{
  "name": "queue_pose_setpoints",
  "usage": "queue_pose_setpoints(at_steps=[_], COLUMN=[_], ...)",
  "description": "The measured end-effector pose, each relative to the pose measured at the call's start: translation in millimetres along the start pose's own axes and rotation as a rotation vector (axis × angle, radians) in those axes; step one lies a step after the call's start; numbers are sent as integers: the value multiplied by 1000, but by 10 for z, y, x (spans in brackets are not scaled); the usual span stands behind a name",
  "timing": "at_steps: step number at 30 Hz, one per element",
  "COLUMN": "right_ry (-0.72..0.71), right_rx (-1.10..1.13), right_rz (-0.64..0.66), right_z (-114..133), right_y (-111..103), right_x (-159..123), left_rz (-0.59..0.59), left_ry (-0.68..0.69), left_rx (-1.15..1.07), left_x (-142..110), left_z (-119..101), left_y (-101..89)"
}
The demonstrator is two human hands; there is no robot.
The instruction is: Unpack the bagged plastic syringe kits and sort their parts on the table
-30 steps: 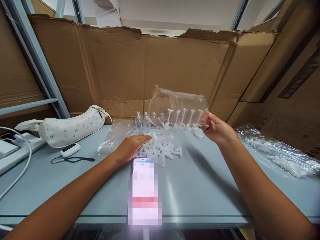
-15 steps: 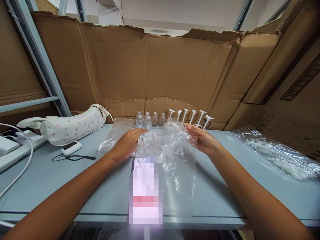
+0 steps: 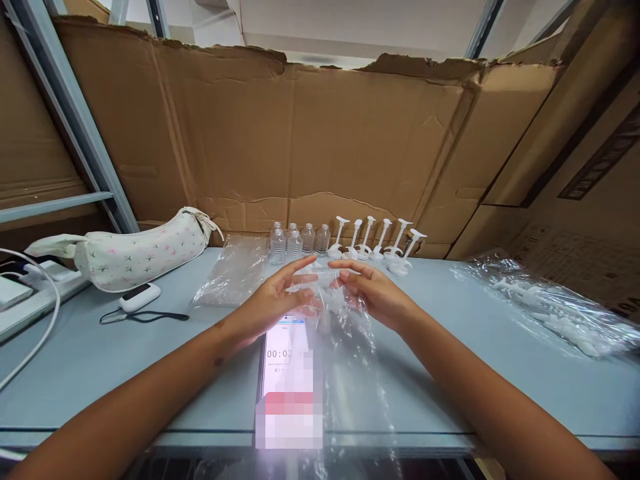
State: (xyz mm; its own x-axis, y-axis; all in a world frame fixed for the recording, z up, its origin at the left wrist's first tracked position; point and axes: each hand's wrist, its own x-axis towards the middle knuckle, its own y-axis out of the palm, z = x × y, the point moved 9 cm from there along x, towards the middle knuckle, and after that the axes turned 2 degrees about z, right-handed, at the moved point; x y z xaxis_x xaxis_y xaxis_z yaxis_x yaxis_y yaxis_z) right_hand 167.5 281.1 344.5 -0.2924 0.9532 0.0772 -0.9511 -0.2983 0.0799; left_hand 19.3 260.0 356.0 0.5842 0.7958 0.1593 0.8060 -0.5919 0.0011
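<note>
My left hand and my right hand are close together above the middle of the table. Both pinch a clear plastic bag that drapes down over a pile of small white plastic parts and lies toward the front edge. The fingers of both hands are curled on the bag's top edge. A phone with a lit screen lies just below my left hand. Behind my hands stands a row of small clear bottles and a row of white plungers.
A floral pouch and a small white device with a black cord lie at left. White cables run along the left edge. Another clear bag lies behind my left hand; a bag of white parts lies at right. Cardboard walls surround the table.
My right hand brought the clear bag down from in front of the plungers onto the pile of white parts, then toward my left hand. Both hands now meet on the bag.
</note>
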Motion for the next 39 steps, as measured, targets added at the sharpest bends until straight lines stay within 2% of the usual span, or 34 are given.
queue_pose_setpoints(at_steps=[5,10,19,24,29,35,37,39], right_ry=[-103,-135,-152,-140,-108,-263,-269,-237], right_rx=[-19,-152,-222,-279,-347,-223,-159,-155], right_rz=[92,193,85,49,2,-60,-12,75], right_z=[119,100,88,66,77,221,219,183], right_y=[106,226,116,99,25,-54,0,92], right_x=[-86,-123,-123,-134,-157,-186,-192,-195], left_rz=[-159,-167,-214,-281,-221,-1,-11,-84], left_ry=[46,79,39,64,60,1,-26,-34], left_rx=[15,19,3,37,93,175,217,239], left_x=[-18,-16,7,-28,-45,-64,-67,-68], left_z=[-39,-41,115,58,2,63,80,67], left_y=[-178,-235,-393,-429,-360,-126,-128,-207])
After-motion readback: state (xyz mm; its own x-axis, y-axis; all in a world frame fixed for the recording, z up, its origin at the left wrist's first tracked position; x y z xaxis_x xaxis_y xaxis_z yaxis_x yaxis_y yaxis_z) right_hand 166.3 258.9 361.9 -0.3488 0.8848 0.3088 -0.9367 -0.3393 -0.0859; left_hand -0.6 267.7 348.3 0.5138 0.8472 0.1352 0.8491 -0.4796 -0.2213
